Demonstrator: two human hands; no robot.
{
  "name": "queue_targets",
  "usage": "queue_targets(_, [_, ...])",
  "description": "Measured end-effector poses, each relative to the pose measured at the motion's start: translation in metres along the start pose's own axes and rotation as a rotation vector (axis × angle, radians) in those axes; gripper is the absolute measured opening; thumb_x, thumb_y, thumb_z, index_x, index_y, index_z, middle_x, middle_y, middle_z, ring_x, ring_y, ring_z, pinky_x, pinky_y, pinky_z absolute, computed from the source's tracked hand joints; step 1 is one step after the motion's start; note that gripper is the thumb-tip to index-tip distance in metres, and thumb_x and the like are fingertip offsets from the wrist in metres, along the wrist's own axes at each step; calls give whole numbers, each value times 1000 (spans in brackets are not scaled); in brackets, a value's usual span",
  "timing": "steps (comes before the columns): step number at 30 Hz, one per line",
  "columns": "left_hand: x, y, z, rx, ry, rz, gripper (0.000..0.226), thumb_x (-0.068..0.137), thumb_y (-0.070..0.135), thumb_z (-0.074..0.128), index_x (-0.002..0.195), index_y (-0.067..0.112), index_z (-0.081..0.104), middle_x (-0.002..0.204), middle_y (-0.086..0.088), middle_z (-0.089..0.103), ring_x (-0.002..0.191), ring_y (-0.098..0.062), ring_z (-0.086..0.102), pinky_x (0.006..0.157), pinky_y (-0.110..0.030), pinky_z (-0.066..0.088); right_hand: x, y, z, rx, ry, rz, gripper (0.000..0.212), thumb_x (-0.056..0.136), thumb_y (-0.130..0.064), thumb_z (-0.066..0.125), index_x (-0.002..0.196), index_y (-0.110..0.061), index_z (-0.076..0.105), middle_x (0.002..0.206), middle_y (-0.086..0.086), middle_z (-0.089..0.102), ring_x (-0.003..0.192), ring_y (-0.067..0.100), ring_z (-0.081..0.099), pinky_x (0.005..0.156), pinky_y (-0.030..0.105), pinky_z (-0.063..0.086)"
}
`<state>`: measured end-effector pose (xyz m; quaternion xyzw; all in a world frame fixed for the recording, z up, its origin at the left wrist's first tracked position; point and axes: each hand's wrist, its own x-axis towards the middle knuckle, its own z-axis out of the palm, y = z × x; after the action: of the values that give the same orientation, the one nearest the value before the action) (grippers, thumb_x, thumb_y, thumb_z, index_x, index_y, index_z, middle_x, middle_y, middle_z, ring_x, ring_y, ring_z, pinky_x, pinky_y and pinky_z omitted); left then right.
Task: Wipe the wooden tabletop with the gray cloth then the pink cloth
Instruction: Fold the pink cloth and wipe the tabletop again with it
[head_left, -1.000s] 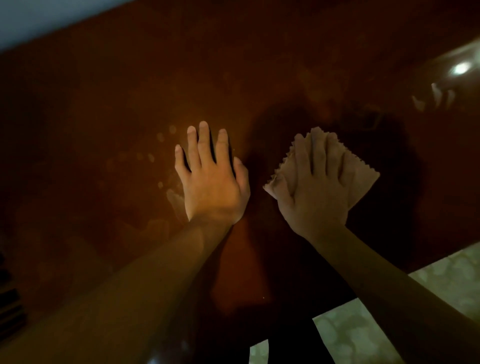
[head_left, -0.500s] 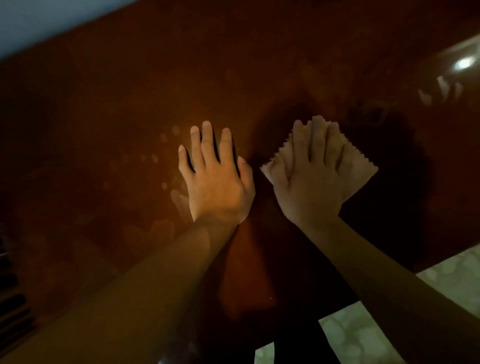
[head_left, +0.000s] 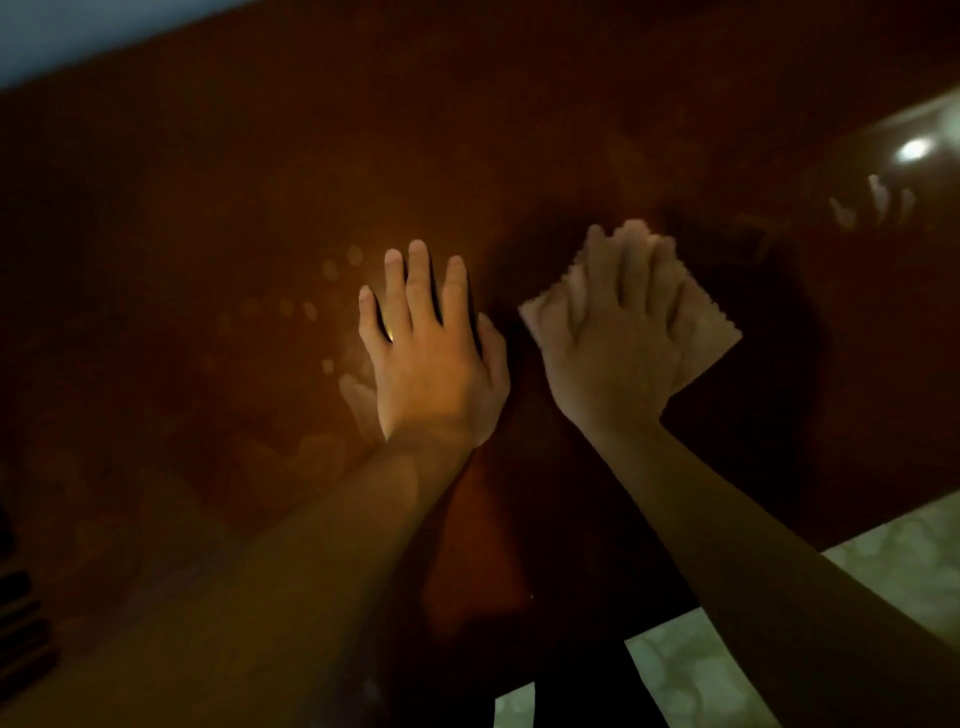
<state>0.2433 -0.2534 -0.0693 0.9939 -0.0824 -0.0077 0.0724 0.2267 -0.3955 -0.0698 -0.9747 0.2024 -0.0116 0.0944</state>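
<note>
Both hands lie flat on the wooden tabletop (head_left: 208, 182), side by side and close together. Left hand (head_left: 434, 364) has its fingers straight and a little spread, and it holds nothing. Right hand (head_left: 615, 353) is flat too, with straight fingers pressing down on a cloth (head_left: 706, 338). In this dim light the cloth looks pinkish-tan. Its zigzag edges stick out to the left and right of that hand. Near the person, below the right arm, a pale patterned floor (head_left: 909, 571) shows past the table edge. Pale round smudges (head_left: 311, 291) mark the wood just left of the left fingers. Far off to the right, a bright light spot (head_left: 914, 149) shines on the glossy wood.
</note>
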Motion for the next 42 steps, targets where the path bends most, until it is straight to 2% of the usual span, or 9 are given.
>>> queue_targets(2, [0, 0, 0, -7, 18, 6, 56, 103, 39, 29, 150, 11, 39, 161, -20, 29, 152, -36, 19, 121, -58, 16, 9, -10, 1, -2, 35, 113, 69, 101, -55, 18, 161, -21, 25, 170, 14, 20, 157, 37, 12, 125, 58, 11])
queue_targets(4, [0, 1, 1, -7, 32, 16, 55, 103, 39, 29, 149, 10, 41, 160, -21, 31, 152, -36, 22, 120, -58, 18, 13, -15, 1, -15, 36, 128, 69, 102, -54, 21, 161, -19, 25, 170, 16, 18, 157, 39, 12, 124, 60, 13])
queue_targets(12, [0, -1, 1, 25, -8, 19, 59, 103, 43, 24, 152, 12, 36, 162, -21, 25, 153, -35, 18, 121, -56, 15, 28, -11, -1, -92, -48, -375, 71, 102, -56, 28, 161, -16, 30, 169, 14, 22, 156, 38, 17, 125, 57, 15])
queue_targets(17, [1, -2, -1, 19, -49, 15, 63, 100, 43, 24, 154, 12, 30, 164, -20, 21, 154, -36, 14, 121, -56, 11, 35, -10, 0, -55, -52, -516, 67, 101, -52, 31, 159, -18, 35, 169, 11, 26, 157, 33, 18, 125, 55, 15])
queue_targets(22, [1, 0, -4, -56, -52, 1, 62, 99, 40, 29, 153, 11, 33, 163, -21, 24, 153, -37, 15, 121, -59, 12, 48, -12, -3, -26, -48, -670, 63, 101, -47, 32, 155, -19, 43, 166, 9, 33, 156, 31, 24, 125, 53, 17])
queue_targets(30, [0, 2, -5, -31, -53, -22, 58, 103, 40, 34, 153, 12, 35, 164, -18, 24, 154, -33, 15, 122, -56, 12, 50, -11, -2, 2, -30, -661, 59, 102, -46, 36, 154, -19, 45, 165, 10, 34, 155, 31, 25, 124, 55, 20])
queue_targets(33, [1, 3, -5, -58, -20, -43, 55, 102, 37, 38, 151, 12, 40, 162, -18, 29, 153, -33, 19, 122, -56, 15, 50, -1, -2, 33, 14, -663, 57, 103, -46, 37, 151, -17, 51, 162, 12, 40, 153, 32, 32, 122, 56, 24])
queue_targets(39, [2, 7, -8, -88, -2, -63, 53, 101, 35, 38, 148, 11, 44, 160, -18, 33, 152, -33, 21, 122, -55, 14, 91, 61, -17, -47, -6, -477, 64, 102, -52, 27, 155, -18, 43, 165, 10, 35, 155, 34, 25, 124, 50, 16])
queue_targets(42, [2, 6, -8, -84, 9, -68, 53, 101, 36, 39, 147, 11, 45, 159, -18, 34, 152, -33, 23, 122, -55, 15, 94, 56, -13, -81, -8, -386, 68, 103, -53, 27, 158, -15, 35, 167, 14, 28, 156, 38, 20, 123, 57, 16])
